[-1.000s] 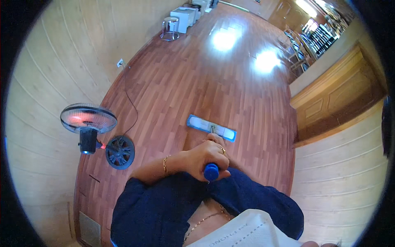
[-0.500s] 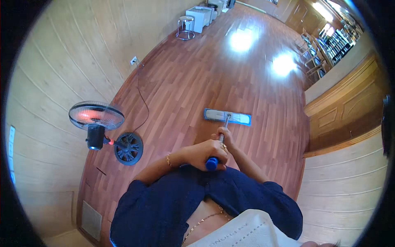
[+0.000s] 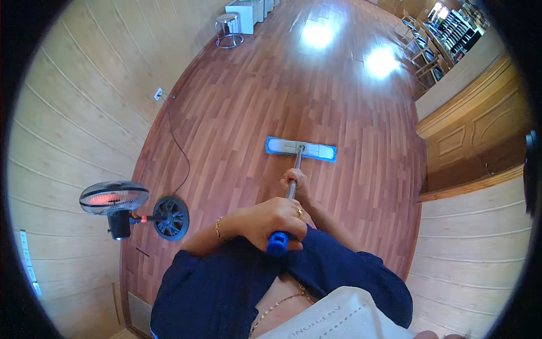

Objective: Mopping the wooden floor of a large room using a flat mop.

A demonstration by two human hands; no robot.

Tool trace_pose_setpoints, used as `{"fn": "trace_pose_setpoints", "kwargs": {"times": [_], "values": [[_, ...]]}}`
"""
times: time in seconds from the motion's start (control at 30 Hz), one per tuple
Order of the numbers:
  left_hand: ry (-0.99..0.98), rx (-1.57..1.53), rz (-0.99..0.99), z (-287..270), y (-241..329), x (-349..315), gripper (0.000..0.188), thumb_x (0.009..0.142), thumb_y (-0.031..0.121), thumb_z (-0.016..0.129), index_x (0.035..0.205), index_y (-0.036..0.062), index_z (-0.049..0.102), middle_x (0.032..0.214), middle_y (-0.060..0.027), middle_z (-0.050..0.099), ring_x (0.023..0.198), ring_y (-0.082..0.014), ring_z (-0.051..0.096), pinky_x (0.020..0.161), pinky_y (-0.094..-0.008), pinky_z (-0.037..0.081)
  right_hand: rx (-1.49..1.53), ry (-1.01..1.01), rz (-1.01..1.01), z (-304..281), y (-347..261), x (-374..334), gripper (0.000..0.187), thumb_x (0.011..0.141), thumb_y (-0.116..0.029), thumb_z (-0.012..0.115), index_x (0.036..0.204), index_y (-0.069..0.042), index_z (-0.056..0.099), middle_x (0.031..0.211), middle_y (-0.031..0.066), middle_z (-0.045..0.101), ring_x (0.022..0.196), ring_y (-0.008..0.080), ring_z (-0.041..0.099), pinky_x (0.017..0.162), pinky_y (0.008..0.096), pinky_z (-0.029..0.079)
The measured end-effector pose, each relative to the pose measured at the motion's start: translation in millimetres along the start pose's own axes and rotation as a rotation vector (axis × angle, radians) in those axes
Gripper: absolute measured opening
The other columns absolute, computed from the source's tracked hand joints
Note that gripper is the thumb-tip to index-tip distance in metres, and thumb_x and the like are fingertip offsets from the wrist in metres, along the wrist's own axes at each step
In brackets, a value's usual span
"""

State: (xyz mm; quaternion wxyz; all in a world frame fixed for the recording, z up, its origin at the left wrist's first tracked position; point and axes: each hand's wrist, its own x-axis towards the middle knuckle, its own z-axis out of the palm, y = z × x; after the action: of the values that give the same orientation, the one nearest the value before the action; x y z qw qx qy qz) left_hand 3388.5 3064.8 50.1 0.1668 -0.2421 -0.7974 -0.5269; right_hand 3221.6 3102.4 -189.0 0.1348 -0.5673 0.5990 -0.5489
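A flat mop (image 3: 279,146) with a white plate and blue-edged pad lies on the reddish-brown wood floor ahead of me. Its thin metal pole slopes up toward my body and ends in a blue grip (image 3: 277,244). My left hand (image 3: 276,221), with a gold ring and bracelet, is wrapped round the pole's top end at the blue grip. Farther down the pole, my right hand (image 3: 297,183) is closed round the metal shaft. The pad rests flat, its long side running across the floor boards.
A standing fan (image 3: 114,199) with a round black base (image 3: 171,218) is on the left, its cord running to a wall socket (image 3: 158,94). A metal stool (image 3: 228,31) and white boxy units stand by the left wall. Right are a wooden door (image 3: 473,135) and, farther off, chairs.
My view has shifted, so the fan sits lower and the stool nearer the top edge. The mop and both hands appear slightly farther left, with both hands still on the pole.
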Motion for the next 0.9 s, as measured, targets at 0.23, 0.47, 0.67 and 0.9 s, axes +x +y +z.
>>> {"fn": "trace_pose_setpoints", "kwargs": {"times": [0.23, 0.47, 0.67, 0.9], "values": [[0.179, 0.136, -0.176, 0.0, -110.7, 40.5, 0.014, 0.075, 0.010, 0.072, 0.073, 0.0080, 0.058, 0.074, -0.0070, 0.058, 0.075, -0.0273, 0.058, 0.070, -0.0409, 0.044, 0.014, -0.120, -0.221, -56.0, 131.7, 69.5, 0.027, 0.069, -0.004, 0.071, 0.070, -0.010, 0.045, 0.065, 0.0071, 0.048, 0.063, 0.0280, 0.049, 0.058, 0.0372, 0.038], [0.187, 0.187, -0.253, -31.6, -154.1, 67.3, 0.016, 0.077, 0.013, 0.072, 0.072, 0.0085, 0.058, 0.070, -0.0052, 0.058, 0.072, -0.0240, 0.059, 0.083, -0.0425, 0.046, 0.075, -0.180, -0.221, -76.7, 164.7, 125.8, 0.025, 0.070, -0.003, 0.071, 0.069, -0.009, 0.046, 0.067, 0.0079, 0.049, 0.063, 0.0277, 0.049, 0.058, 0.0361, 0.039], [0.104, 0.084, -0.170, -75.5, -112.7, 105.3, 0.023, 0.075, 0.024, 0.075, 0.070, 0.0092, 0.058, 0.068, -0.0088, 0.055, 0.069, -0.0286, 0.057, 0.065, -0.0404, 0.043, 0.094, 0.023, -0.186, -72.3, 111.8, 133.1, 0.028, 0.066, -0.003, 0.071, 0.066, -0.007, 0.043, 0.063, 0.0104, 0.047, 0.062, 0.0304, 0.048, 0.058, 0.0387, 0.038], [0.054, 0.020, -0.039, -129.0, -144.1, 146.4, 0.025, 0.075, 0.021, 0.074, 0.066, 0.0093, 0.054, 0.059, -0.0060, 0.049, 0.055, -0.0275, 0.052, 0.052, -0.0394, 0.039, -0.076, -0.087, 0.083, -95.3, 102.6, 187.3, 0.010, 0.066, -0.006, 0.060, 0.067, -0.006, 0.050, 0.071, 0.0146, 0.054, 0.073, 0.0365, 0.052, 0.065, 0.0432, 0.042]]}}
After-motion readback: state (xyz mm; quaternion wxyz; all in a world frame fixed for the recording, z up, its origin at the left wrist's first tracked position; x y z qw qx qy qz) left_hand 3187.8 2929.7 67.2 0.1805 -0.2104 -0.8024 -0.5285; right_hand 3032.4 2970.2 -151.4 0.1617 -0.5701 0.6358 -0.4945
